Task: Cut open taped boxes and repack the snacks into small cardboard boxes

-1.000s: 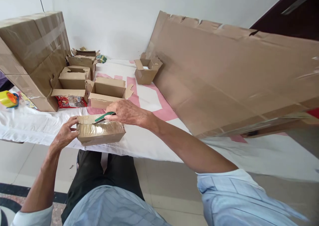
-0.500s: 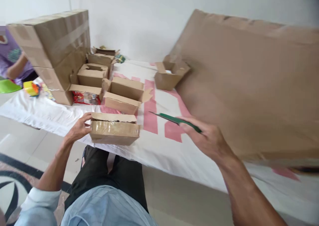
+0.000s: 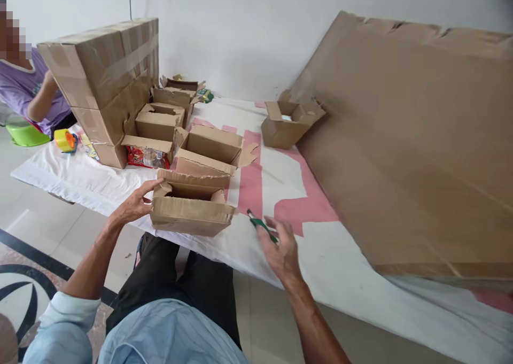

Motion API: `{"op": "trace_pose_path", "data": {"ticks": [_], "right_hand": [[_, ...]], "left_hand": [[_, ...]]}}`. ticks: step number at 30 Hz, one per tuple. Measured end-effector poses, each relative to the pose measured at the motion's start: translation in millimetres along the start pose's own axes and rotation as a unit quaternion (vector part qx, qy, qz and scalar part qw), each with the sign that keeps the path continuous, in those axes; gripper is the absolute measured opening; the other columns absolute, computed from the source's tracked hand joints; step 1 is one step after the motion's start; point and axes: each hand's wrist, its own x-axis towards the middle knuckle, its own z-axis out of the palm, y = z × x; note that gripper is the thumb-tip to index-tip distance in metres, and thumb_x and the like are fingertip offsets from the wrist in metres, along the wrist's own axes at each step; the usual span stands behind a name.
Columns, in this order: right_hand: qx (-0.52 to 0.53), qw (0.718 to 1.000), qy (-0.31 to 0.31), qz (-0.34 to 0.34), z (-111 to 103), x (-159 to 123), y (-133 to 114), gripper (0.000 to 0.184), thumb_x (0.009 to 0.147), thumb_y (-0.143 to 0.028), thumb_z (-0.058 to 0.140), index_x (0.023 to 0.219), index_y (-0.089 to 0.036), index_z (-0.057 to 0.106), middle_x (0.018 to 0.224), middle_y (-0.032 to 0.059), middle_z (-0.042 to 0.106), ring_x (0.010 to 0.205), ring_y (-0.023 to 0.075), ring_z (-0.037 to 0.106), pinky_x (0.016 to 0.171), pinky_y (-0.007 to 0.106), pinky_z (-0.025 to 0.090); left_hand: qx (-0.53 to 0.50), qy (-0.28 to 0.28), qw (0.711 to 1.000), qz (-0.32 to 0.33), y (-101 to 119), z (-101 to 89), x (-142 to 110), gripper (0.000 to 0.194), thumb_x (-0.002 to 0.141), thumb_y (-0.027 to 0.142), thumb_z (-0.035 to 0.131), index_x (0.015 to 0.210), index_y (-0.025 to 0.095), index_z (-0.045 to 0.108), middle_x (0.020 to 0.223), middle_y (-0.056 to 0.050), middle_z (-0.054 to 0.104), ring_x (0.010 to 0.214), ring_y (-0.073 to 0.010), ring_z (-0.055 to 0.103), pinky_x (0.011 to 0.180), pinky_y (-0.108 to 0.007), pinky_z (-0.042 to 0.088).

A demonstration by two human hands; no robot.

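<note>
The right hand (image 3: 280,249) hovers low over the white sheet (image 3: 348,268), fingers loosely spread and blurred, with the green-handled cutter (image 3: 260,225) just at or under the fingertips; whether the fingers grip the cutter or merely touch it cannot be determined from this view. The cutter lies with its long axis running diagonally, its pale tip pointing up and to the left toward the small open carton (image 3: 191,209), its handle end toward the right hand. The tip stands just beside the carton's right front corner, apart from it. The left hand (image 3: 134,206) is placed against the carton's left end, thumb over the upper edge and fingers along the side wall, steadying the carton at the near edge of the sheet, above the person's lap. The carton's top flaps stand open and its interior shows no visible contents. The carton's long axis runs left to right across the view, so the cutter lies off its right end; the right hand is the nearer hand to the cutter, the left hand the nearer to the carton. Behind the carton stand further open cartons (image 3: 212,150), and a large cardboard sheet (image 3: 409,150) leans at the right.
</note>
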Motion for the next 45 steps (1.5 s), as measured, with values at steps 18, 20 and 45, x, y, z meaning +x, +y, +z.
{"op": "trace_pose_path", "data": {"ticks": [18,20,45], "right_hand": [[0.03,0.936,-0.306,-0.172,34.6,72.1,-104.4,0.126,0.078,-0.069,0.098,0.181,-0.031,0.036,0.186,0.0181,0.038,0.174,0.0456,0.032,0.141,0.068,0.032],[0.03,0.933,-0.319,-0.165,34.9,74.7,-104.9,0.125,0.079,-0.063,0.099,0.181,-0.033,0.035,0.185,0.0171,0.04,0.173,0.044,0.036,0.139,0.065,0.036],[0.061,0.936,-0.315,-0.141,33.3,64.6,-109.0,0.113,0.085,-0.072,0.091,0.177,-0.028,0.042,0.185,0.0188,0.038,0.172,0.0434,0.036,0.138,0.062,0.04]], "left_hand": [[0.047,-0.059,0.997,-0.017,-1.3,-9.6,5.1,0.139,0.066,0.065,0.106,0.181,0.028,0.038,0.178,-0.021,0.043,0.161,-0.0478,0.047,0.127,-0.062,0.052],[0.052,-0.056,0.997,-0.005,-1.4,-9.4,6.3,0.135,0.066,0.062,0.106,0.179,0.029,0.04,0.174,-0.019,0.047,0.159,-0.0461,0.049,0.13,-0.063,0.05],[0.05,-0.02,0.999,-0.006,6.2,-1.1,0.0,0.101,0.077,0.063,0.099,0.166,0.033,0.059,0.179,-0.015,0.045,0.162,-0.0453,0.046,0.111,-0.05,0.063]]}}
